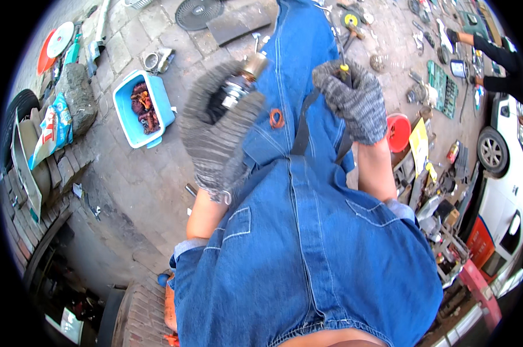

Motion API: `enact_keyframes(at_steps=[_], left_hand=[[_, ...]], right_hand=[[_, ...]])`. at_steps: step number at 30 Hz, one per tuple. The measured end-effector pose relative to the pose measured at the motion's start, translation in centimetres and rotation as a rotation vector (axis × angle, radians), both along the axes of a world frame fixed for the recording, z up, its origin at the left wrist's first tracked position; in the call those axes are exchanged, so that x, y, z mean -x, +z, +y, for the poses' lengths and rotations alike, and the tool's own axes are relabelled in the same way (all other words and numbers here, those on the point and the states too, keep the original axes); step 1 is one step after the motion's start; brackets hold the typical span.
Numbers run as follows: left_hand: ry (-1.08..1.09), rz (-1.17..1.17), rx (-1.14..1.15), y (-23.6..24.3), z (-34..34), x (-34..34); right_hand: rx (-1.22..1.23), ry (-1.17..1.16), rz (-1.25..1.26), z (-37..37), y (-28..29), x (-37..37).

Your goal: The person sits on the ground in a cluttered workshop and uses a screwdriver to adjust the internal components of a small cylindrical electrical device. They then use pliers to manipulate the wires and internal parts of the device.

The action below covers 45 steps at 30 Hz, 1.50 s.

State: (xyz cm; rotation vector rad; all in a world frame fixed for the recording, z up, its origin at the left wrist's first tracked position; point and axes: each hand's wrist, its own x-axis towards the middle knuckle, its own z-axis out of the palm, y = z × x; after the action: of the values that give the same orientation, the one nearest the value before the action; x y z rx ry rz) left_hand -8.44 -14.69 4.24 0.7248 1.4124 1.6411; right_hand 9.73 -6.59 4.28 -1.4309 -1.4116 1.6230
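My left hand (218, 124), in a grey knit glove, is closed around a metal part (238, 87) with a shiny silver body and a brassy cylindrical end. What sort of part it is I cannot make out. In the same kind of glove, my right hand (354, 98) is closed on a thin-shafted tool with a yellow collar (344, 68), seemingly a screwdriver; its shaft points away from me and the fingers hide the handle. Between the hands, a small coil of reddish wire (277, 118) lies on my blue denim clothing (279, 69). The two held things are apart.
Left of me stands a light blue tub (122, 115) with coppery scraps. Beyond are a round dark grille (199, 13) and a flat dark slab (238, 24). A red bucket (397, 132), a green tool case (441, 89) and a white car (507, 173) are right, near another person's arms (490, 49).
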Motion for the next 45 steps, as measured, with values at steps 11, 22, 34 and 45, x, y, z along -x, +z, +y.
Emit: enact_keyframes(at_steps=[11,22,34,45], left_hand=[[0.125,0.036,0.102,-2.5,-0.8,1.7],[0.051,0.064,0.098,-2.4,-0.8,1.3],[-0.009,0.027,-0.017,-1.2,-0.6,0.3],[-0.100,-0.321,0.016,-0.9,-0.8,0.5]], right_hand=[[-0.317,0.345,-0.686,0.8,-5.4,-0.4],[-0.282,0.116,-0.321,0.0,-4.5,-0.4],[-0.193,0.141,0.100,-0.7,1.0,2.0],[-0.455,0.098,0.004,-3.0,1.3,3.8]])
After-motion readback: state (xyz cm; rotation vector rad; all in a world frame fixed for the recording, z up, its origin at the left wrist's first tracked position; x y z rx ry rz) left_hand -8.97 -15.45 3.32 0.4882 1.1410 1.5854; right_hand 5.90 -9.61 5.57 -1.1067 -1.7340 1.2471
